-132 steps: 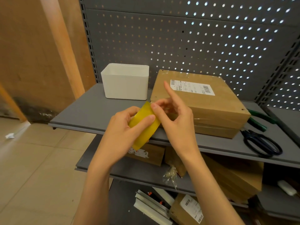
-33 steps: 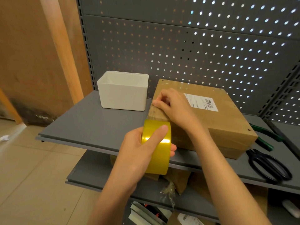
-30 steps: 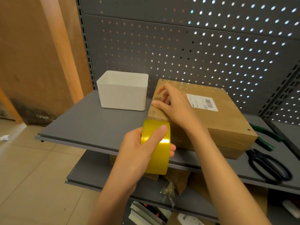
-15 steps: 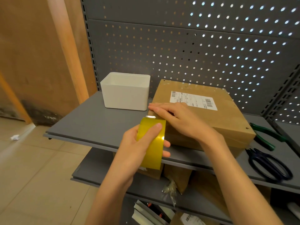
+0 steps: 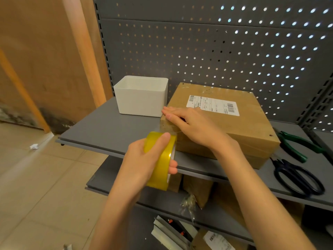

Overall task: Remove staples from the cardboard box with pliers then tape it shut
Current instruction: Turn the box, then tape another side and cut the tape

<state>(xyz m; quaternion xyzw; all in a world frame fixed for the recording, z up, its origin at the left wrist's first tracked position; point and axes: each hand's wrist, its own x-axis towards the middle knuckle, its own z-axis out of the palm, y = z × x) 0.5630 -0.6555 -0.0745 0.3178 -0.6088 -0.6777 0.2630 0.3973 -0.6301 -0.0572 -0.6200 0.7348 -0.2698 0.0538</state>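
Cardboard box [image 5: 234, 127], brown, flat and square, with a white barcode label [image 5: 213, 105] on its top, sits on the grey metal shelf [image 5: 108, 130] in front of you, against the grey perforated back panel [image 5: 198, 51]. Your right hand [image 5: 194, 126] lies flat on the box's near-left top edge, fingers straight and pressing down where a strip of clear tape runs over the corner. Your left hand [image 5: 144, 159] grips the roll of yellowish packing tape [image 5: 161, 159], thumb over the outer face and fingers curled through the core, just below and in front of that corner. White open-topped plastic bin [image 5: 142, 96] stands just left of the box, nearly touching it. Green-handled pliers [image 5: 297, 143] lie on the shelf to the box's right; black-handled scissors [image 5: 299, 177] lie nearer you, beside them. Lower shelf [image 5: 100, 179] carries further brown cardboard parcels [image 5: 198, 190], partly hidden.
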